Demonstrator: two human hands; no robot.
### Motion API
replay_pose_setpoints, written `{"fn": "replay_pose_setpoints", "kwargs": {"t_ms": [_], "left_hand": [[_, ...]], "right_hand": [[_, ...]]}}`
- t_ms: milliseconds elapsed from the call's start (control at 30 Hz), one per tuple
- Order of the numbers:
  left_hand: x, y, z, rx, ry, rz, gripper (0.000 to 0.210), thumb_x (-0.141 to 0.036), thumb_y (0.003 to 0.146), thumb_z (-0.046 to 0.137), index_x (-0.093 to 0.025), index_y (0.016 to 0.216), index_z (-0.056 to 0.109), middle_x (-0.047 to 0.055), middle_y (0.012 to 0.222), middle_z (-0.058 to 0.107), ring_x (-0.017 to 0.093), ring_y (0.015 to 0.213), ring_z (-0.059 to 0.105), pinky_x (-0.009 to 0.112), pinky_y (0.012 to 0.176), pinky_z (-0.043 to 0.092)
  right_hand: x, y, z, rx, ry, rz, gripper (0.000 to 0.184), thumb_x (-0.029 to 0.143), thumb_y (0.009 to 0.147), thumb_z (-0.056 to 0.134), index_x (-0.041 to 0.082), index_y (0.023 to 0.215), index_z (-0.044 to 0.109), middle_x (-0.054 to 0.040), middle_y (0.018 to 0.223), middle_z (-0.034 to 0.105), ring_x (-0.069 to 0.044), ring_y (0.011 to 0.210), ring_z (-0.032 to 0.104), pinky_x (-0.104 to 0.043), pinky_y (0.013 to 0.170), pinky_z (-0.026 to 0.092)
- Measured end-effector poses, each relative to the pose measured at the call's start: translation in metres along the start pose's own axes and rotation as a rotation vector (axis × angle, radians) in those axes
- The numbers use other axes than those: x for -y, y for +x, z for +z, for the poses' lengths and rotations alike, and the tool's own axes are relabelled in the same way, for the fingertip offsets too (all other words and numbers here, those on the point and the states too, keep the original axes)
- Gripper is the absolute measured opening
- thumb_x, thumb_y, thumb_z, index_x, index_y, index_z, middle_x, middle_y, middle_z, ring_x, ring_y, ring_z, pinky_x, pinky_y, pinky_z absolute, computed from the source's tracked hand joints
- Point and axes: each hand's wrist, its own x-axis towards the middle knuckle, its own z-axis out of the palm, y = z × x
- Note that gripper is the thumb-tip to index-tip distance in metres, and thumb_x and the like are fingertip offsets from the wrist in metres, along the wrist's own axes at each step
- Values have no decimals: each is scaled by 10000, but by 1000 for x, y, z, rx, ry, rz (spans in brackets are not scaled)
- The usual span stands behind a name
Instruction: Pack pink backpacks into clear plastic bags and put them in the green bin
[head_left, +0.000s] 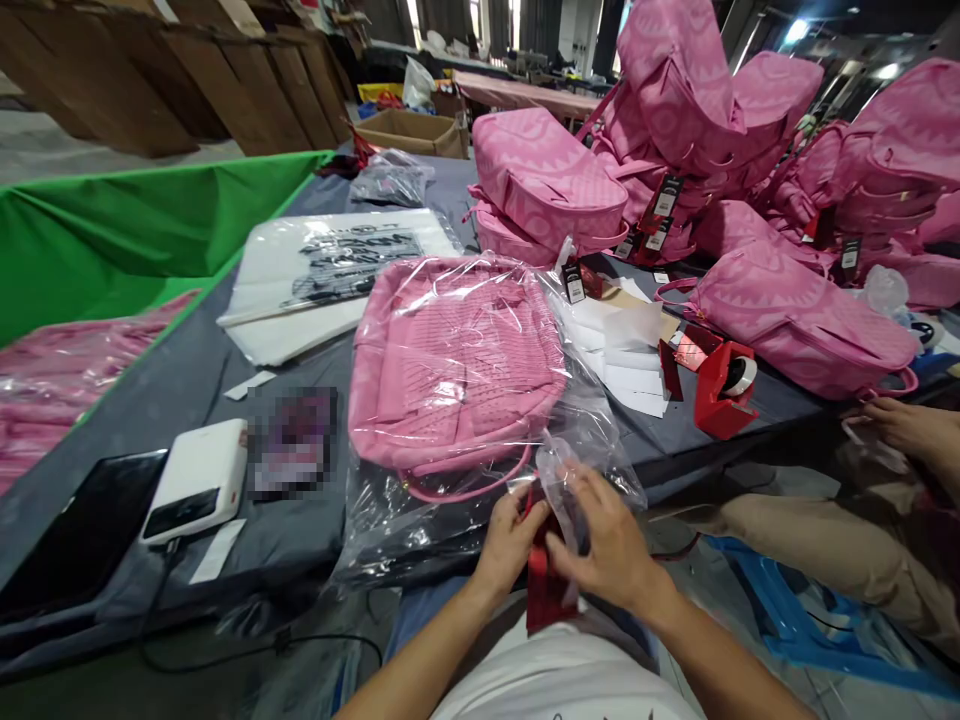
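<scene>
Left hand (510, 540) and right hand (607, 545) meet at the near edge of the grey tabletop (187, 390), both pinching a red hang tag (541, 585) at the open mouth of a clear plastic bag (577, 420), fingers curled, not spread. The bag encloses a pink backpack (457, 365) lying flat directly at 12 o'clock from the hands. A red tape dispenser (724, 385) stands at 2 o'clock, a white device (199, 480) at 9 o'clock, and a pile of unbagged pink backpacks (750, 150) at 1 o'clock, well apart.
</scene>
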Motion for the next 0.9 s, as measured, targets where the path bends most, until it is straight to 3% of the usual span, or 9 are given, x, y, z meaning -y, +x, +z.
{"fn": "replay_pose_setpoints", "kwargs": {"t_ms": [67, 133, 267, 367, 500, 633, 700, 767, 900], "left_hand": [[-3, -3, 4, 115, -109, -99, 504, -525, 764, 735, -182, 1133, 740, 96, 1134, 751, 282, 1089, 681, 398, 979, 543], [-5, -6, 7, 218, -192, -190, 543, -528, 783, 706, -186, 1204, 717, 104, 1230, 726, 290, 1156, 671, 415, 1024, 531], [-7, -9, 6, 321, -126, -145, 508, -485, 815, 628, -189, 1218, 717, 114, 1367, 673, 319, 1337, 576, 455, 1150, 451], [-13, -7, 0, 407, 165, 84, 389, -405, 888, 532, -218, 1153, 748, 74, 1363, 684, 304, 1350, 566, 460, 1206, 394], [-19, 2, -15, 563, 431, 432, 449, -222, 987, 372, -227, 1370, 605, 69, 1348, 677, 224, 1223, 655, 394, 1083, 534], [-11, 17, -24, 261, 946, 999, 406, -93, 972, 432, -164, 1352, 557, 121, 1224, 689, 225, 1107, 685, 363, 963, 590], [-12, 26, -20, 221, 1102, 1235, 428, -82, 976, 470, -169, 1391, 528, 124, 1269, 677, 253, 1203, 642, 398, 1029, 547], [-21, 34, -8, 396, 1178, 1407, 424, -99, 982, 503, -156, 1401, 529, 119, 1307, 673, 264, 1292, 584, 417, 1106, 475], [-46, 53, 23, 754, 1316, 1506, 132, -108, 964, 573, -116, 1032, 687, 73, 870, 714, 225, 915, 658, 369, 871, 504]], "right_hand": [[8, -14, 9, 97, -28, 10, 1003, 315, 794, 730, 171, 1638, 206, -209, 1614, 394, -360, 1491, 401, -570, 1172, 431], [10, -29, 17, 125, -8, 79, 1183, 308, 763, 764, 186, 1665, 8, -207, 1681, 261, -365, 1554, 287, -597, 1197, 398], [3, -46, 25, 64, 115, 283, 1127, 266, 826, 723, 236, 1666, -29, -156, 1709, 214, -297, 1560, 298, -506, 1196, 440], [-5, -51, 29, 27, 104, 312, 947, 212, 894, 627, 247, 1670, 86, -139, 1658, 356, -274, 1497, 425, -474, 1168, 484], [-15, -59, 35, 17, -13, 213, 832, 107, 880, 529, 225, 1651, 238, -141, 1581, 480, -277, 1431, 516, -455, 1129, 529], [-19, -62, 37, 13, -130, 182, 791, 46, 844, 482, 212, 1607, 353, -148, 1504, 565, -280, 1338, 606, -451, 1064, 582], [-16, -61, 37, 32, -163, 161, 736, 27, 817, 476, 178, 1537, 456, -173, 1455, 598, -288, 1281, 645, -452, 1026, 604], [-12, -59, 35, 45, -172, 154, 672, 21, 792, 479, 154, 1449, 538, -183, 1376, 641, -289, 1219, 676, -452, 988, 621], [-3, -66, 30, -33, -199, 134, 574, 33, 827, 474, 154, 1380, 569, -169, 1274, 687, -264, 1124, 714, -405, 910, 644]]}}
